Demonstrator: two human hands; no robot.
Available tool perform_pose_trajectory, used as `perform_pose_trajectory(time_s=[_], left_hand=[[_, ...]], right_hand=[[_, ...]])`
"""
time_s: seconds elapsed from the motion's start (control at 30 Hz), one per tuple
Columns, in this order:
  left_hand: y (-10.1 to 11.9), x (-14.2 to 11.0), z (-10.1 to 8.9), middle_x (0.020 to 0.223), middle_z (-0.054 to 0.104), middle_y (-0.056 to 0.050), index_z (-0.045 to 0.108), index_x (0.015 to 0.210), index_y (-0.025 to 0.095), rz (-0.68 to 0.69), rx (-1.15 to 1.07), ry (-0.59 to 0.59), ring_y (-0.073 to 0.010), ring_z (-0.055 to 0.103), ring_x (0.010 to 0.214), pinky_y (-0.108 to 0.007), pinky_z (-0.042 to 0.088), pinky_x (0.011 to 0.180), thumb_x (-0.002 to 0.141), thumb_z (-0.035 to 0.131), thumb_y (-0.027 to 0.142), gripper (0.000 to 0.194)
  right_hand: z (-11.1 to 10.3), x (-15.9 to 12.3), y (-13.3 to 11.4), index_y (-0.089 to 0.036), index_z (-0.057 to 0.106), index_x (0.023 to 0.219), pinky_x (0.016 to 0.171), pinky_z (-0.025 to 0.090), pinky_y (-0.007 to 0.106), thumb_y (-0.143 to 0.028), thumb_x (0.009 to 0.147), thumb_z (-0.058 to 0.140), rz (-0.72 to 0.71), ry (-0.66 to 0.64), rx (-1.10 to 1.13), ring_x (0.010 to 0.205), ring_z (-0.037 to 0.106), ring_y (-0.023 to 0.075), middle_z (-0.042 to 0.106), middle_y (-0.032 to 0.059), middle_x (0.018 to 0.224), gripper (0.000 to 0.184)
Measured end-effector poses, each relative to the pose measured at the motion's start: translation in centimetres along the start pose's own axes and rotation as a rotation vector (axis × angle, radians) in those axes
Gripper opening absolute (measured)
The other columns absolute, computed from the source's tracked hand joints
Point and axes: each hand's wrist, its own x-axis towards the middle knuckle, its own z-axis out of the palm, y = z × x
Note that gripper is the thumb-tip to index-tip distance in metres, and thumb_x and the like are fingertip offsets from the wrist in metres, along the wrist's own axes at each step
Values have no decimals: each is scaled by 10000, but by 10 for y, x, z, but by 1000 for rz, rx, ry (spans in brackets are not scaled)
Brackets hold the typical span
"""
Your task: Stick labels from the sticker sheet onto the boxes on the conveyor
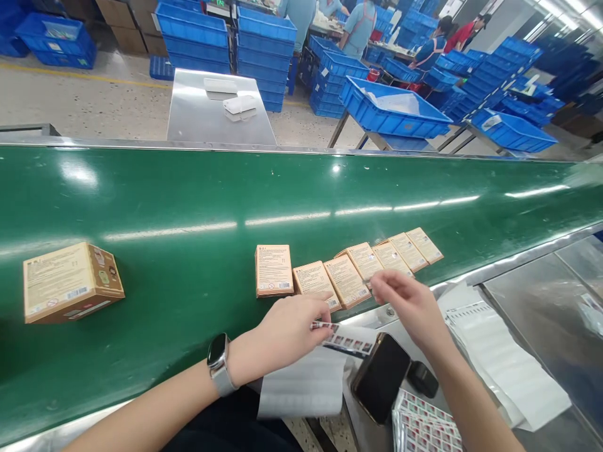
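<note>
My left hand (pixel 293 328), with a watch on its wrist, pinches the end of a strip of small printed stickers (pixel 349 341) at the near edge of the green conveyor belt (pixel 188 207). My right hand (pixel 409 301) hovers just right of it, thumb and forefinger pinched together on something I cannot make out. A row of several flat brown cartons (pixel 346 270) lies overlapping on the belt just beyond both hands. A bigger brown carton (pixel 70 282) sits alone at the far left of the belt.
A dark phone (pixel 381 376) lies on the steel ledge near me, with sticker sheets (pixel 424 427) and white backing paper (pixel 504 358) beside it. Beyond the belt stand a steel table (pixel 219 116), stacks of blue crates (pixel 264 50) and several people at work.
</note>
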Motion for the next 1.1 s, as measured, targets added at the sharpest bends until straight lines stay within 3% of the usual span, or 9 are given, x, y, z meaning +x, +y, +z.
perform_pose_trajectory(time_s=[0.1,0.2,0.43,0.57,0.73,0.8,0.87,0.93,1.1], left_hand=[[-5,6,18,1240,692,-17,646,781,205,39,37,-54,-218,698,924,-282,460,732,858,629,218,79],[-5,11,26,1400,599,3,631,780,205,46,75,-59,-236,709,969,-299,476,746,857,628,221,78],[2,27,27,1376,621,-4,645,788,205,58,88,-104,-235,718,942,-298,472,723,869,628,243,91],[4,28,25,1051,756,16,683,801,234,95,20,-49,-199,696,889,-263,420,677,859,652,262,72],[4,13,6,677,673,46,738,848,265,-9,-90,22,-136,582,626,-243,337,579,852,668,348,109],[3,6,-3,640,627,42,710,793,222,-63,-183,38,-119,530,587,-231,330,558,839,667,341,136],[3,-1,-9,615,594,46,650,738,189,-113,-277,50,-105,485,562,-219,318,529,811,667,318,149],[3,-5,-13,600,575,53,601,712,179,-146,-334,53,-97,452,550,-210,303,503,774,654,272,124],[7,-7,-15,577,523,60,609,712,172,-148,-316,57,-89,401,541,-205,299,494,775,588,242,96]], right_hand=[[-8,32,34,-187,652,875,419,376,258,-560,772,754,332,-52,264,429,465,115,579,-18,618,401],[-8,49,54,-175,646,784,379,337,237,-581,673,812,368,-80,271,399,433,93,588,-10,608,453],[-11,49,59,-171,628,760,353,324,223,-557,655,820,380,-6,179,343,426,84,591,-20,541,443],[-14,53,63,-199,576,895,372,402,256,-547,655,803,389,43,157,357,494,140,587,-39,518,480],[-16,48,45,-222,499,1104,352,384,265,-587,757,679,356,97,142,338,476,157,553,-74,500,535],[-12,34,21,-219,559,1109,437,462,283,-560,853,615,238,-32,85,463,580,180,631,-20,605,430],[-5,14,-6,-230,631,1086,632,540,318,-477,935,578,-1,-264,-49,745,680,217,713,41,837,294],[4,-4,-30,-245,657,1056,762,530,342,-364,980,571,-255,-385,-215,916,669,229,721,47,973,166],[25,-26,-49,-200,611,1039,910,437,434,-130,1014,513,-649,-155,-516,738,664,183,726,20,888,123]])
